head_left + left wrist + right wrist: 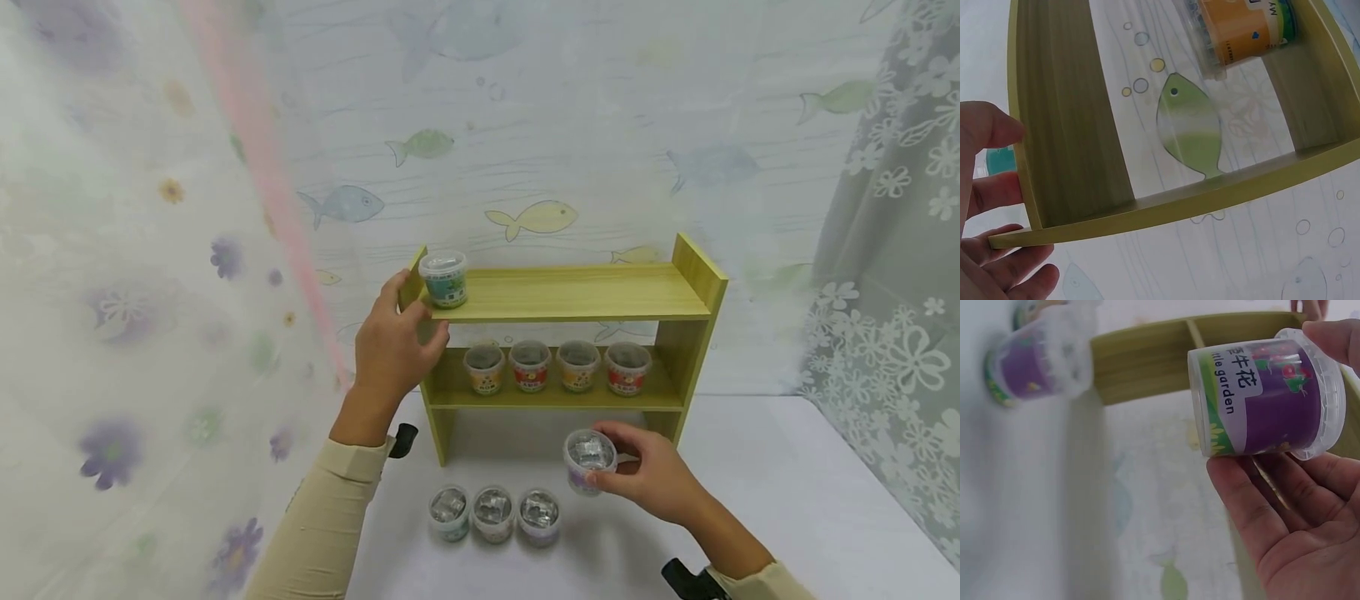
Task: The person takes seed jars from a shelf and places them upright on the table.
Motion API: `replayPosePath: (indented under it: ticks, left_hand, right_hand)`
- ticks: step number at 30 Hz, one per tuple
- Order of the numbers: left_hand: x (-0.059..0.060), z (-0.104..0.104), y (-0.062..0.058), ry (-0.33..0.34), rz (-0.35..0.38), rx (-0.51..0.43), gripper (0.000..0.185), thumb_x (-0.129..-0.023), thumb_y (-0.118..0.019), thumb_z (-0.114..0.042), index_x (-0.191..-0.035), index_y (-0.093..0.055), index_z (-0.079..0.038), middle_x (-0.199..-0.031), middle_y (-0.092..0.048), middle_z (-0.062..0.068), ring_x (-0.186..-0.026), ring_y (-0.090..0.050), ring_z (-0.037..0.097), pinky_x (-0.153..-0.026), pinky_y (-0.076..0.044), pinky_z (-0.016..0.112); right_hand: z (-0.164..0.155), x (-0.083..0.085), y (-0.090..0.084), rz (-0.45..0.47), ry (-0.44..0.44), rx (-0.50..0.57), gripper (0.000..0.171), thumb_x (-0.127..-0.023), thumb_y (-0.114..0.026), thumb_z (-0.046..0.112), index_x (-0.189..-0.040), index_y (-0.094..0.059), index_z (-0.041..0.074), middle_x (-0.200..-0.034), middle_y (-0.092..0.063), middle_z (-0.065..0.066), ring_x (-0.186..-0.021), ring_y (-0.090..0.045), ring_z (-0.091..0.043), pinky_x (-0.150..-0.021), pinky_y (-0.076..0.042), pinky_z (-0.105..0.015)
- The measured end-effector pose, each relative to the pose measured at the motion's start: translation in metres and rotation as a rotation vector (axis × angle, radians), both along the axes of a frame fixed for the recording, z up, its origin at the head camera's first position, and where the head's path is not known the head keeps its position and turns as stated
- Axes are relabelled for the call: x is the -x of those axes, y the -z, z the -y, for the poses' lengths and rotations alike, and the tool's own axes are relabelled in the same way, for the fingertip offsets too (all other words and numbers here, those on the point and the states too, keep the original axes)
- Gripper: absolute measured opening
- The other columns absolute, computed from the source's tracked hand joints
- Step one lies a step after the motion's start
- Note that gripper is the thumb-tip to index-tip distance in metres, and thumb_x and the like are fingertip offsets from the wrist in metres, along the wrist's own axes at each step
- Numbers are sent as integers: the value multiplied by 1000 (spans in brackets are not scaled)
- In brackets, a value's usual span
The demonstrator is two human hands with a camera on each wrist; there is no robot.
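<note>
The right hand (656, 471) grips the purple cup (1272, 403), which is up off the table, in front of the shelf (570, 292) and toward its right side. The thumb sits by the cup's rim and the fingers go along its side. The cup looks like thin, smooth plastic, so it is likely light, a bit slippery, and could bend if squeezed hard. A good place to hold it is round the middle, just under the wide rim, with a soft pinch. The left hand (393, 342) touches the shelf's left end, near the green cup (446, 289) on its top board; I can't tell if it holds tight.
</note>
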State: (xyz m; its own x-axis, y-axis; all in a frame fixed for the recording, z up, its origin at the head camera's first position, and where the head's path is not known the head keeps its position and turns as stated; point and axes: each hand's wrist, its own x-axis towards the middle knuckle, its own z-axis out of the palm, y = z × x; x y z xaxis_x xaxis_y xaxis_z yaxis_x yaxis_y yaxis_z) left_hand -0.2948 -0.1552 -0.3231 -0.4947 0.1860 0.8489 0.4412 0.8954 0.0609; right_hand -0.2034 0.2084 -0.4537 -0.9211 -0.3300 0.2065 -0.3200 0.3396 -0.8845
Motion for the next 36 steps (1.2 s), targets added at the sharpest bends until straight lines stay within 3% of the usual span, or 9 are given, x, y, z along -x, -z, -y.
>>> replayPosePath:
  ticks: [13, 24, 36]
  left_hand:
    - [-1, 1, 0, -13, 22, -10, 22, -87, -78, -32, -87, -73, -10, -150, -55, 16, -69, -65, 33, -55, -52, 45]
    - [-2, 1, -1, -15, 22, -10, 24, -88, -78, -33, -87, -73, -10, -150, -55, 16, -73, -67, 35, -58, -54, 46]
    - [-2, 0, -1, -3, 6, -13, 24, -88, -77, -33, -86, -73, -10, -149, -56, 18, -71, -66, 34, -56, -53, 46]
  right_hand:
    - [1, -2, 40, 63, 7, -16, 63, -81, -90, 28, -132, -61, 6, -122, -70, -12, -106, -70, -16, -82, -61, -30]
    - [5, -1, 61, 89, 25, -57, 62, -77, -92, 25, -126, -58, 6, -116, -67, -10, -107, -67, -25, -77, -60, -28]
    - [8, -2, 87, 118, 29, -109, 58, -76, -91, 22, -120, -56, 11, -116, -63, -9, -101, -66, -17, -74, -59, -28]
